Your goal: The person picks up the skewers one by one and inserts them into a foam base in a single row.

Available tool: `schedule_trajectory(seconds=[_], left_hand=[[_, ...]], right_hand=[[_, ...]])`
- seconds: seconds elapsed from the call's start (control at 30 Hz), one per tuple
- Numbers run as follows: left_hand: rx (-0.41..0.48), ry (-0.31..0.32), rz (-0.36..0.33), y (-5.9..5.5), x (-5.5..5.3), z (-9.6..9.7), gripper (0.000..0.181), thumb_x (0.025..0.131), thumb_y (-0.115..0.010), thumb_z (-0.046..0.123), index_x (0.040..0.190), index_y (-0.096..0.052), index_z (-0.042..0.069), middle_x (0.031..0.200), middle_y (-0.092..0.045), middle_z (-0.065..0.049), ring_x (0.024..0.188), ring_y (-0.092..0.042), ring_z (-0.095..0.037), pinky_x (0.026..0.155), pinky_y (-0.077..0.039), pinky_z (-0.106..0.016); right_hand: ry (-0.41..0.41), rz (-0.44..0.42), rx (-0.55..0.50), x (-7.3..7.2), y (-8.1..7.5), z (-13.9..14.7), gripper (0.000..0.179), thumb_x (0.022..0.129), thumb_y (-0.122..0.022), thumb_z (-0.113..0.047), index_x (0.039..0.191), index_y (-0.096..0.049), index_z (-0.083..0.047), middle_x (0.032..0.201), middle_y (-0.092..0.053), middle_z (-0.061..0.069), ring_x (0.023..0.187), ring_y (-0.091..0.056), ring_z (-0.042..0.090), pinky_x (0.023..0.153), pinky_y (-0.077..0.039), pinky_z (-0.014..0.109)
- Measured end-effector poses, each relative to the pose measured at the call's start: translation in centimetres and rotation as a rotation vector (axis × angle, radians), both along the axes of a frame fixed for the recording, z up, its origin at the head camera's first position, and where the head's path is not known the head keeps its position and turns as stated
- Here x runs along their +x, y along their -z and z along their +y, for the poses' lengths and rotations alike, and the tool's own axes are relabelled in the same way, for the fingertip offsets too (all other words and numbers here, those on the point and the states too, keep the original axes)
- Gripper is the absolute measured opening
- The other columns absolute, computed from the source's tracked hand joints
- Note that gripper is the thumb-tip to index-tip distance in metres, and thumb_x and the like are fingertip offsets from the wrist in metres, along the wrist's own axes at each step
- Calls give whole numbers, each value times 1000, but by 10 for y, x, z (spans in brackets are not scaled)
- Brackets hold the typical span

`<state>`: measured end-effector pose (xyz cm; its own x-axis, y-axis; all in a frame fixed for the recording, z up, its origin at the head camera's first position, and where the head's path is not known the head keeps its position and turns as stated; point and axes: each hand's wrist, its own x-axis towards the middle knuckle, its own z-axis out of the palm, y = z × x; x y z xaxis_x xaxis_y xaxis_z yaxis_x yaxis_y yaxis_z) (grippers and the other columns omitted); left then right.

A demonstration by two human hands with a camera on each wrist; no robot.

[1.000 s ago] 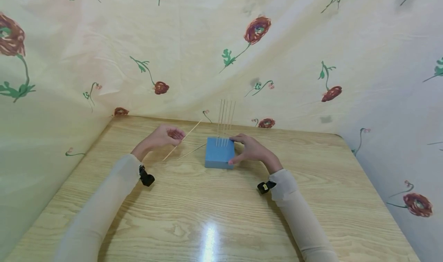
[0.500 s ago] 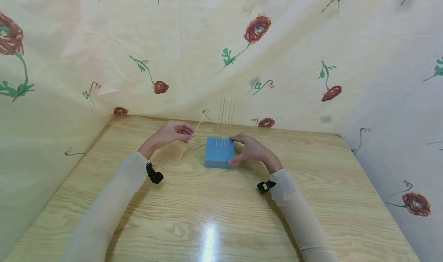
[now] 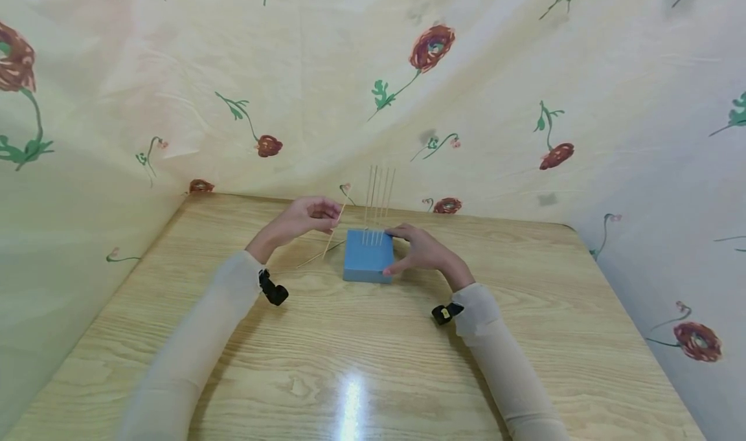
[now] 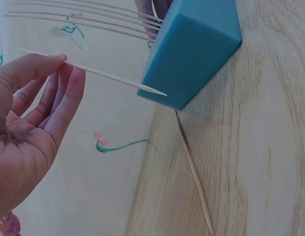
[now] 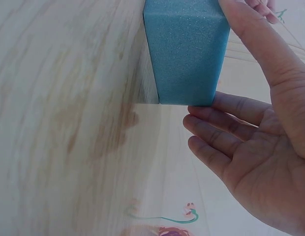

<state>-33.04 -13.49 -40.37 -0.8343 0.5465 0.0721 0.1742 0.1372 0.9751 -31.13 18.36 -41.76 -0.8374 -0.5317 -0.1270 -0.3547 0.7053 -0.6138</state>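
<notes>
My left hand pinches a thin wooden skewer between thumb and fingertips, left of a blue foam block. The skewer slants, and in the left wrist view its pointed end shows in front of the block's side. Several skewers stand in a row in the block's top. My right hand holds the block at its right side, thumb at the near corner and fingers at the far side. Another skewer lies on the table at the block's left; its far end is hidden.
The wood-grain table carries the block. A flower-printed cloth hangs behind the table and along its sides. A small black camera is strapped to the left wrist, another camera to the right.
My left hand has moved right towards the block, and the skewer in it has tilted steeper. The right hand and the block have stayed put.
</notes>
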Motion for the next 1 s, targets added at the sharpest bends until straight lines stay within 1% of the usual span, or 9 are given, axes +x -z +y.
schedule_trajectory(seconds=[0.1, 0.23, 0.3, 0.37, 0.5, 0.53, 0.63, 0.73, 1.0], left_hand=[[20, 0, 7, -2, -1, 5, 29, 100, -66, 8, 126, -60, -1, 110, -66, -9, 99, -67, -21, 97, -56, -52], [56, -15, 33, -3, -2, 11, 27, 100, -64, 8, 126, -60, -1, 109, -65, -7, 104, -65, -28, 92, -60, -40], [75, -26, 48, -4, -3, 14, 27, 100, -64, 7, 125, -60, -1, 109, -65, -6, 106, -64, -31, 92, -60, -41], [85, -39, 66, -4, -3, 18, 26, 100, -64, 7, 125, -60, -1, 108, -65, -6, 104, -65, -29, 92, -60, -41], [107, -59, 80, -5, -4, 23, 25, 100, -64, 5, 124, -60, -3, 107, -65, -5, 96, -67, -16, 89, -61, -37], [116, -63, 80, -5, -4, 24, 25, 100, -64, 4, 123, -60, -3, 106, -66, -4, 95, -67, -14, 87, -61, -33], [142, -73, 78, -5, -4, 28, 24, 99, -63, 2, 122, -60, -5, 103, -66, -4, 93, -67, -12, 84, -61, -30], [157, -84, 84, -3, -4, 30, 22, 99, -63, 2, 121, -60, -5, 102, -66, -2, 92, -67, -12, 84, -61, -30], [186, -99, 91, -3, -5, 37, 24, 99, -63, 0, 121, -60, -6, 98, -67, -1, 90, -67, -11, 86, -62, -37]], right_hand=[[-2, 2, 2, -1, 0, 0, 103, 72, -94, -39, 155, -42, -6, 155, -44, 18, 144, -42, 39, 116, -39, 58], [1, 4, 6, -1, 0, 0, 103, 72, -94, -40, 155, -42, -6, 155, -45, 18, 144, -42, 39, 116, -39, 57], [3, 4, 5, -1, 0, 0, 103, 71, -94, -40, 155, -43, -6, 154, -45, 18, 143, -43, 39, 116, -39, 57], [3, 2, 2, -1, -1, 0, 104, 71, -94, -40, 154, -43, -6, 154, -46, 18, 143, -43, 39, 116, -39, 57], [4, -4, 0, -1, -1, 0, 104, 71, -94, -41, 155, -42, -7, 154, -46, 18, 143, -43, 38, 116, -39, 57], [4, -4, 1, -1, -1, 0, 104, 71, -94, -41, 155, -42, -7, 154, -46, 18, 143, -43, 38, 116, -39, 57], [3, -2, 3, -1, 0, 0, 104, 72, -94, -40, 155, -42, -7, 153, -46, 18, 143, -43, 38, 116, -39, 57], [2, 4, 5, -1, 0, 0, 103, 72, -94, -40, 155, -43, -6, 153, -47, 18, 142, -44, 38, 116, -39, 57], [5, 2, 6, 0, -1, 0, 103, 72, -94, -40, 155, -43, -6, 152, -47, 18, 141, -44, 38, 116, -39, 57]])
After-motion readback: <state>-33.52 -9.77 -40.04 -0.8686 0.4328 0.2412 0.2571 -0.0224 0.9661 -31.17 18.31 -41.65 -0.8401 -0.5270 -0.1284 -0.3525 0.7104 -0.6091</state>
